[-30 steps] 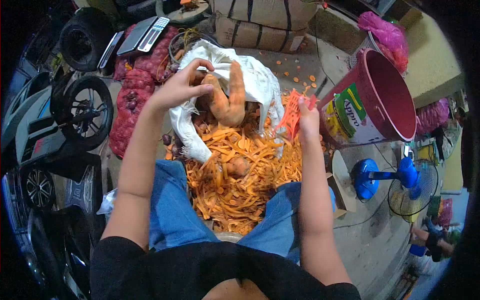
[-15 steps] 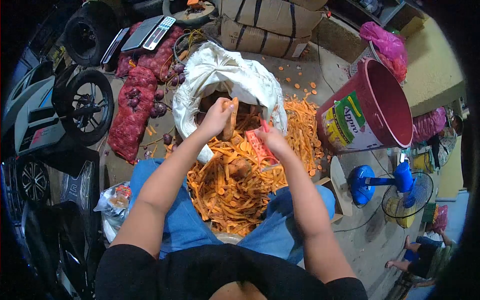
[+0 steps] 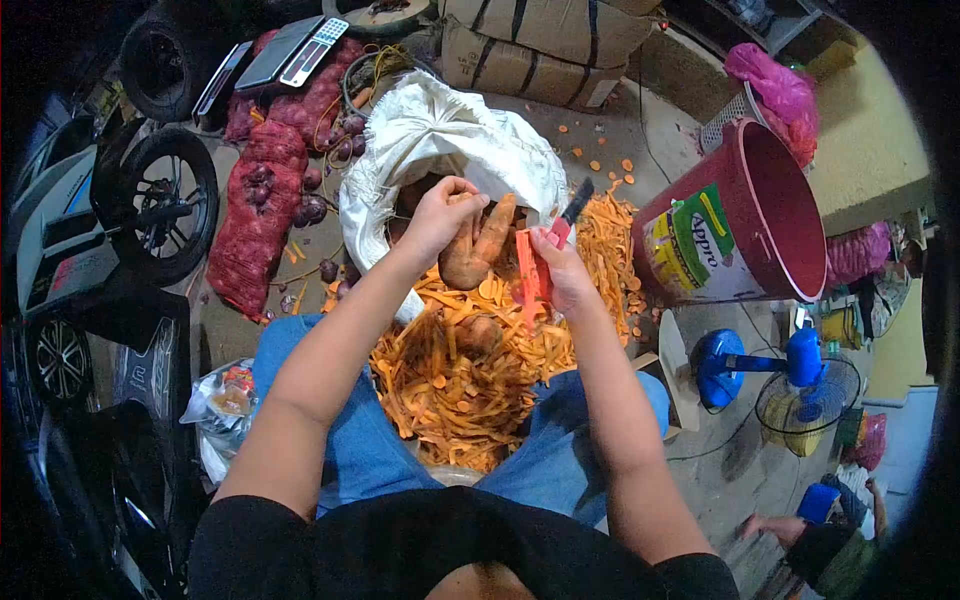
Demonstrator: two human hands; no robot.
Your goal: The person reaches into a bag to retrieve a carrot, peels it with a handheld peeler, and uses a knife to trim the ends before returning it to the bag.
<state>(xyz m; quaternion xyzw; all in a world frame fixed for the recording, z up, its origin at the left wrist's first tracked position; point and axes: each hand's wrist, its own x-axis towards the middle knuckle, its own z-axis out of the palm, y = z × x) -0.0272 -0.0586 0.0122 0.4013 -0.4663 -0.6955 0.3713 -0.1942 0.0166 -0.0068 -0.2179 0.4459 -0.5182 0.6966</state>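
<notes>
My left hand (image 3: 445, 218) is closed, thumb and fingers pinched at the upper part of a knobbly, forked-looking carrot (image 3: 490, 240) with brown skin patches. My right hand (image 3: 562, 268) is closed around a red peeler (image 3: 530, 275). A knife (image 3: 577, 203) with a red handle and dark blade also sticks up out of that hand. Just beyond both hands a white woven sack (image 3: 450, 120) stands with its mouth rolled open; its inside is mostly shadowed. Orange peelings (image 3: 450, 385) are heaped between my knees, with a whole brownish carrot (image 3: 480, 337) lying among them.
Red net bags of onions (image 3: 262, 215) lie left, a scale (image 3: 285, 55) on top. A motorbike wheel (image 3: 165, 205) is beyond them. To the right stand a maroon bucket (image 3: 725, 220) and a blue fan (image 3: 790, 365). Cardboard boxes (image 3: 530, 50) are behind; another person (image 3: 830, 540) is at lower right.
The carrot in my left hand has tilted and now shows its forked shape. My right hand has turned and risen slightly, bringing the knife's dark blade into view beside the peeler.
</notes>
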